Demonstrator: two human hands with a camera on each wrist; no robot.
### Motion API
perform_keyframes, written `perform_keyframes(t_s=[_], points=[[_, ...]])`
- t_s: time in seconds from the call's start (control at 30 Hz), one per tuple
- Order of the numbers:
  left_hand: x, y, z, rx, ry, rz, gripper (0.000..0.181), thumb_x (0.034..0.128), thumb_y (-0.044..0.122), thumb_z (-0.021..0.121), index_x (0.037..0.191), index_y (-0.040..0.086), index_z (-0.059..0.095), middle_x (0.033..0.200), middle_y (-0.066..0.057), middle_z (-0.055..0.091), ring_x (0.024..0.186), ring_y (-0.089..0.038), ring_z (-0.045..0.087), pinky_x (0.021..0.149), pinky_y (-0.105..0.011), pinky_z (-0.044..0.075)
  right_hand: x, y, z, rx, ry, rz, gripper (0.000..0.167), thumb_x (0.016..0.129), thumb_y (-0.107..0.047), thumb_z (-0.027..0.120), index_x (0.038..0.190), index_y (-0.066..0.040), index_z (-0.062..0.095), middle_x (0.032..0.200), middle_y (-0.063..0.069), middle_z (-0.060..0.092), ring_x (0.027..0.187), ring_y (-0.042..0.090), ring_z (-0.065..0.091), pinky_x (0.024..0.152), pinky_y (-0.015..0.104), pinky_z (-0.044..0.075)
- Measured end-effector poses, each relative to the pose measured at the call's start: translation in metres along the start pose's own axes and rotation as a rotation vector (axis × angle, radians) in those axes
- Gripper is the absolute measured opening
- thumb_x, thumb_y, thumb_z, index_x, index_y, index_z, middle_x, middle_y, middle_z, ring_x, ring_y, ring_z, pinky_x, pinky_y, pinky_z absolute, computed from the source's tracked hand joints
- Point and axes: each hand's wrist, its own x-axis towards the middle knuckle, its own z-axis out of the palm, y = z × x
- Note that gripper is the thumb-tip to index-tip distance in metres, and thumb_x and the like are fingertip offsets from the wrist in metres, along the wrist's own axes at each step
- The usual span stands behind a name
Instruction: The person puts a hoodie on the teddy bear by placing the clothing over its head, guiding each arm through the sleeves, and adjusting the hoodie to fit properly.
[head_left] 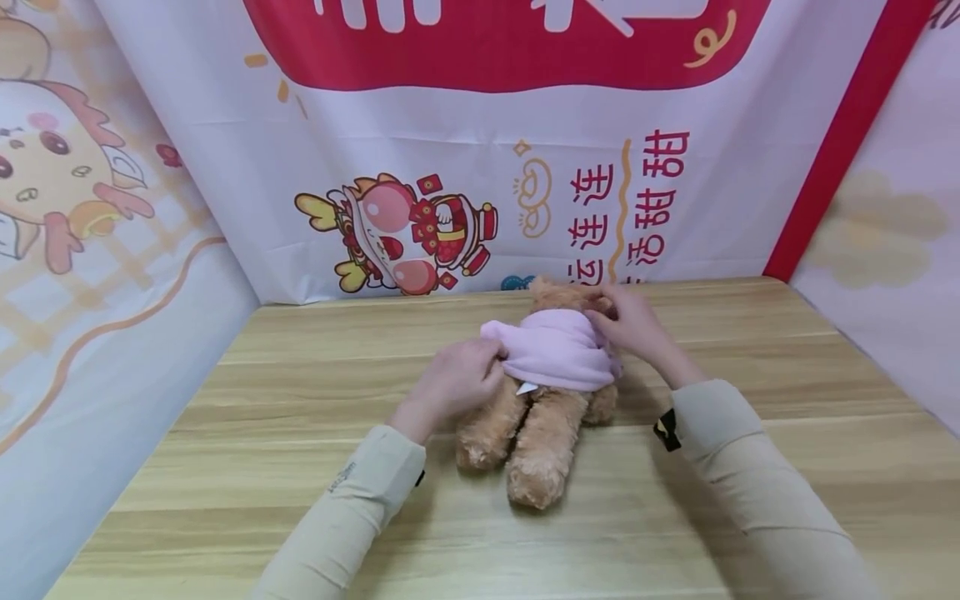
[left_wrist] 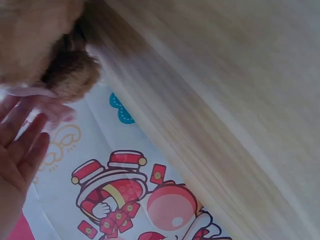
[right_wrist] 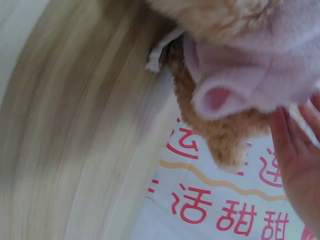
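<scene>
A light brown teddy bear (head_left: 543, 454) lies on the table, its legs towards me and its head at the back edge. A pink fleecy doll's top (head_left: 555, 350) covers its body; a rolled opening of the top (right_wrist: 217, 100) shows in the right wrist view. My left hand (head_left: 453, 379) pinches the left edge of the top. My right hand (head_left: 637, 325) is beside the bear's head, its fingers and thumb bent round the top's upper right edge. The bear's face cannot be made out.
The wood-grain table (head_left: 300, 500) ends at a printed white cloth (head_left: 450, 125) hanging behind it. Patterned hangings also stand at the left and right sides. A white tag (head_left: 527, 388) sticks out below the top.
</scene>
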Motion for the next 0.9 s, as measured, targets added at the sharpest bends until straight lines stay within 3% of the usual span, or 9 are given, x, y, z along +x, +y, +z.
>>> perform_keyframes(t_s=[0.07, 0.13, 0.2, 0.27, 0.4, 0.53, 0.63, 0.77, 0.9], points=[[0.004, 0.003, -0.002, -0.002, -0.022, -0.074, 0.024, 0.0971, 0.033, 0.045, 0.097, 0.013, 0.059, 0.087, -0.004, 0.064, 0.077, -0.02, 0.061, 0.07, -0.035, 0.051, -0.004, 0.001, -0.002, 0.083, -0.071, -0.049, 0.04, 0.093, -0.005, 0.054, 0.131, 0.004, 0.046, 0.128, 0.029, 0.054, 0.116, 0.044, 0.056, 0.099, 0.054, 0.046], [0.01, 0.008, -0.006, 0.01, -0.023, -0.106, 0.034, 0.0981, 0.045, 0.043, 0.099, 0.013, 0.057, 0.091, -0.005, 0.063, 0.081, -0.02, 0.06, 0.073, -0.036, 0.051, -0.005, 0.0, 0.0, 0.131, -0.121, -0.092, 0.043, 0.093, -0.002, 0.054, 0.134, 0.003, 0.044, 0.129, 0.028, 0.053, 0.118, 0.045, 0.054, 0.099, 0.054, 0.046], [0.016, 0.014, -0.009, 0.017, -0.016, -0.088, 0.045, 0.0949, 0.054, 0.045, 0.109, 0.013, 0.057, 0.105, -0.007, 0.063, 0.094, -0.023, 0.061, 0.082, -0.039, 0.052, -0.004, -0.003, 0.004, 0.142, -0.14, -0.144, 0.042, 0.092, 0.0, 0.053, 0.133, 0.001, 0.046, 0.127, 0.025, 0.055, 0.116, 0.041, 0.055, 0.097, 0.052, 0.048], [0.022, 0.022, -0.011, 0.015, -0.017, -0.035, 0.056, 0.0898, 0.059, 0.052, 0.124, 0.015, 0.055, 0.123, -0.008, 0.059, 0.112, -0.024, 0.057, 0.094, -0.042, 0.05, -0.001, -0.007, 0.009, 0.113, -0.124, -0.196, 0.038, 0.092, 0.001, 0.053, 0.13, 0.0, 0.051, 0.122, 0.022, 0.059, 0.111, 0.036, 0.058, 0.093, 0.049, 0.05], [0.028, 0.031, -0.008, 0.007, -0.06, 0.002, 0.062, 0.0848, 0.058, 0.061, 0.135, 0.023, 0.049, 0.137, -0.011, 0.05, 0.121, -0.03, 0.054, 0.096, -0.049, 0.048, 0.001, -0.017, 0.016, 0.053, -0.043, -0.211, 0.034, 0.09, 0.001, 0.057, 0.123, 0.003, 0.054, 0.122, 0.023, 0.058, 0.112, 0.037, 0.056, 0.096, 0.05, 0.048], [0.029, 0.028, 0.0, -0.027, -0.049, -0.111, 0.056, 0.0868, 0.05, 0.063, 0.133, 0.021, 0.05, 0.137, -0.012, 0.049, 0.118, -0.034, 0.055, 0.094, -0.052, 0.048, -0.007, -0.024, 0.011, 0.022, 0.06, -0.162, 0.017, 0.087, -0.005, 0.065, 0.101, 0.003, 0.06, 0.098, 0.019, 0.061, 0.087, 0.027, 0.058, 0.078, 0.034, 0.053], [0.029, 0.025, 0.004, -0.057, 0.003, -0.207, 0.055, 0.0873, 0.048, 0.063, 0.132, 0.02, 0.05, 0.135, -0.014, 0.05, 0.115, -0.036, 0.055, 0.093, -0.051, 0.048, -0.014, -0.022, 0.007, -0.025, 0.04, -0.141, 0.01, 0.085, -0.01, 0.069, 0.088, -0.002, 0.065, 0.083, 0.012, 0.066, 0.074, 0.018, 0.058, 0.067, 0.027, 0.05], [0.029, 0.027, 0.008, -0.065, 0.051, -0.291, 0.057, 0.087, 0.05, 0.062, 0.133, 0.018, 0.052, 0.134, -0.016, 0.05, 0.11, -0.037, 0.056, 0.088, -0.05, 0.05, -0.019, -0.015, 0.013, -0.059, -0.04, -0.16, 0.013, 0.084, -0.013, 0.071, 0.094, -0.003, 0.07, 0.098, 0.016, 0.071, 0.089, 0.028, 0.068, 0.08, 0.038, 0.058], [0.029, 0.032, 0.011, -0.022, 0.079, -0.306, 0.057, 0.0858, 0.054, 0.061, 0.129, 0.018, 0.054, 0.132, -0.014, 0.052, 0.106, -0.035, 0.058, 0.08, -0.049, 0.052, -0.019, -0.01, 0.026, 0.04, -0.045, -0.188, 0.019, 0.084, -0.005, 0.069, 0.101, 0.003, 0.065, 0.117, 0.025, 0.061, 0.11, 0.041, 0.059, 0.087, 0.043, 0.055]])
